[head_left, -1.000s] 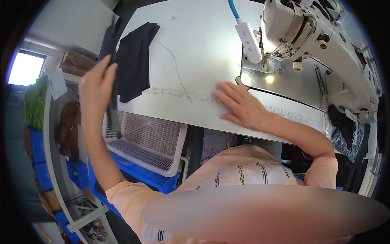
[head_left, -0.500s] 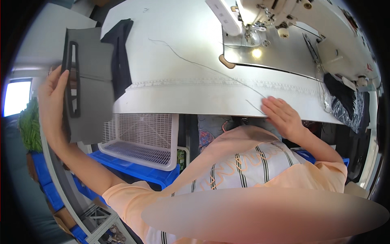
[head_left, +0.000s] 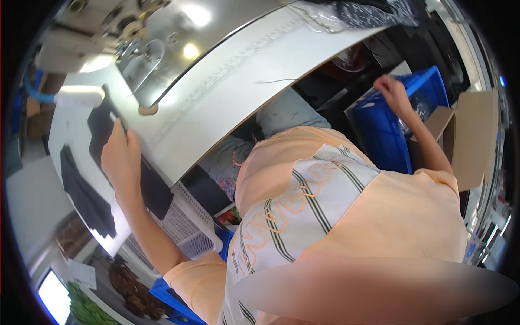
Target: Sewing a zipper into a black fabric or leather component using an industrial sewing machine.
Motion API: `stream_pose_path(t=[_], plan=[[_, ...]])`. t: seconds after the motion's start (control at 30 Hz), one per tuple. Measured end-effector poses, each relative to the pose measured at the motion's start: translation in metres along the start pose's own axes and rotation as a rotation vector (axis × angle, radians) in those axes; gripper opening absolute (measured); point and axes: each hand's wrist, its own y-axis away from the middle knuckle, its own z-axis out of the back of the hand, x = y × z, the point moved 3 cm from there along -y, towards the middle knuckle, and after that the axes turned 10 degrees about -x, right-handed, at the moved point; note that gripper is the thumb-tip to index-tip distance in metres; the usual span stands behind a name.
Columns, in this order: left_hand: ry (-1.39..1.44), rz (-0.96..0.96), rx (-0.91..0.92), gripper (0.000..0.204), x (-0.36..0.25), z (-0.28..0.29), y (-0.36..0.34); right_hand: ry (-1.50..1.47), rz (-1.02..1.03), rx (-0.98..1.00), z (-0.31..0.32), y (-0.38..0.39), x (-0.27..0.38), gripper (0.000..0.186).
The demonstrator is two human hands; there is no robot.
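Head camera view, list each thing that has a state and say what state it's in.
Left hand: pressed flat on the dark fabric piece.
Right hand: reaching into the blue crate, grip hidden.
Sewing machine lamp: lit.
White mesh basket: under the table edge; contents not visible.
Second dark fabric: lying flat, untouched.

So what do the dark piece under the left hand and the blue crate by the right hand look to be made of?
The dark piece looks like matte woven or knit fabric: it lies flat and limp, drooping over the table edge, with no shine. The blue crate looks like moulded rigid plastic: uniform colour, straight stiff walls, a slight sheen. The left hand presses the fabric; the right hand is at the crate's rim.
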Motion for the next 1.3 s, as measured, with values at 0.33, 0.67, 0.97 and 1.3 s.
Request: stream_pose_path(t=[0.33, 0.67, 0.97, 1.3], plan=[[0.035, 0.060, -0.096, 0.043, -0.007, -0.033, -0.021, 0.676, 0.149, -0.099, 0.061, -0.073, -0.096, 0.011], [0.484, 0.062, -0.266, 0.036, -0.035, -0.010, -0.003, 0.361, 0.487, -0.528, 0.127, -0.171, 0.071, 0.011], [0.590, -0.137, -0.304, 0.032, -0.060, -0.019, 0.029, 0.638, 0.216, -0.436, 0.157, -0.239, 0.012, 0.023], [0.254, -0.015, -0.227, 0.048, -0.032, -0.037, 0.042, 0.315, 0.326, -0.511, 0.155, -0.285, -0.066, 0.026]])
